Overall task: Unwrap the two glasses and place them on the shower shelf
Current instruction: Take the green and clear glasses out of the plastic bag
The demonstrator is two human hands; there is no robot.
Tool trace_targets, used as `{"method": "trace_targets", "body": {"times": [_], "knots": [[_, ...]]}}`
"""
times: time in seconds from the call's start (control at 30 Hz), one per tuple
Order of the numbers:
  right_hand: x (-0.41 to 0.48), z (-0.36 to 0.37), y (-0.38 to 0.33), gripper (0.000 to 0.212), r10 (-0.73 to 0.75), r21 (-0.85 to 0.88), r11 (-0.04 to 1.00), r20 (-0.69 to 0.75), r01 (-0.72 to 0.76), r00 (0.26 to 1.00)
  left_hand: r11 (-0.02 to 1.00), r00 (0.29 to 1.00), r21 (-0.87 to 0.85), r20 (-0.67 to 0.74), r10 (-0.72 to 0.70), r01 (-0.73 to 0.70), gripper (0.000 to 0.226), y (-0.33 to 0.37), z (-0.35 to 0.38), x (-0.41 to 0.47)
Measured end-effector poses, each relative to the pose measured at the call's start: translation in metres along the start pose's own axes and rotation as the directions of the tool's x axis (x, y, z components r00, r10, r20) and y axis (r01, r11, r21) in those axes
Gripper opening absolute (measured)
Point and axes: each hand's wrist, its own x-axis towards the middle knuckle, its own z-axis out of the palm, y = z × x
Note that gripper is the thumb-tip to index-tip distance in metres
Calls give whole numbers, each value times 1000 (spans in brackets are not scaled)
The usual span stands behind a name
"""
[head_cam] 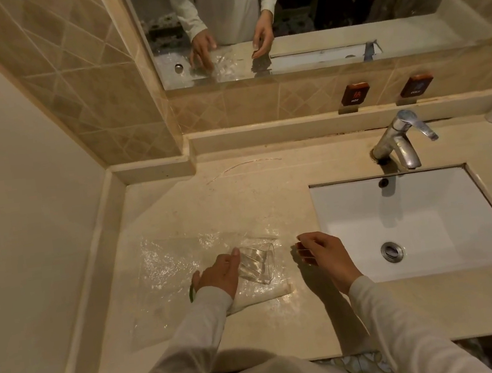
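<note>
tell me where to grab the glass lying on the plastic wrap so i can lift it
The glass lies on its side on the wrap, its wider open end toward the sink. Come from above and close the grip across its mid body, since the left hand already steadies the end away from the sink.

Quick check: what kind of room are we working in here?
Most likely a bathroom vanity: a white rectangular sink under a chrome tap, a wall mirror above the beige stone counter, and hot and cold labels.
</note>
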Motion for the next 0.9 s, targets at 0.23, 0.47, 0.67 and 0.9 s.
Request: {"method": "trace_targets", "body": {"times": [0.23,0.47,0.67,0.9], "knots": [[-7,9,5,47,-35,-208,976,151,67,988,924,990,383,132,-53,-2,44,18,2,1],[-3,14,13,117,-83,-250,954,319,168,944,818,967,571,239,-84,-70,106,32,0,10],[9,18,15,119,-28,-347,922,381,172,924,790,962,613,230,-146,-27,113,39,1,13],[7,11,9,79,-78,-289,940,338,183,938,829,964,559,224,-142,-8,103,44,-3,5]]}}
